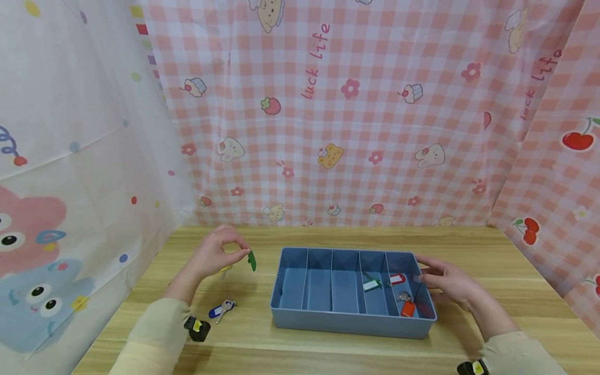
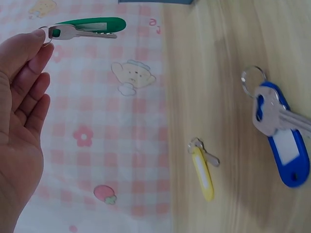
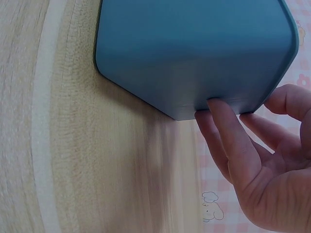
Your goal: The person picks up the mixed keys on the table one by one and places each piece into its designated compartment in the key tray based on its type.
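Observation:
My left hand (image 1: 216, 256) pinches the ring of a key with a green tag (image 2: 114, 24) between thumb and fingertips, held up left of the box; its key (image 2: 73, 33) hangs beside the tag. My right hand (image 1: 447, 284) grips the right end wall of a blue-grey divided box (image 1: 351, 323), fingers (image 3: 235, 141) on the outside and thumb at the rim. Another green-tagged key (image 1: 372, 285) lies in the fourth compartment from the left. In the rightmost one lie a red-tagged key (image 1: 397, 279) and an orange-red-tagged key (image 1: 407, 309).
On the wooden table (image 1: 244, 344), left of the box, lie a blue-tagged key (image 1: 221, 310) and a yellow-tagged key (image 2: 203, 172), the latter partly behind my left hand in the head view. A pink checked cloth (image 1: 351, 125) hangs behind the table.

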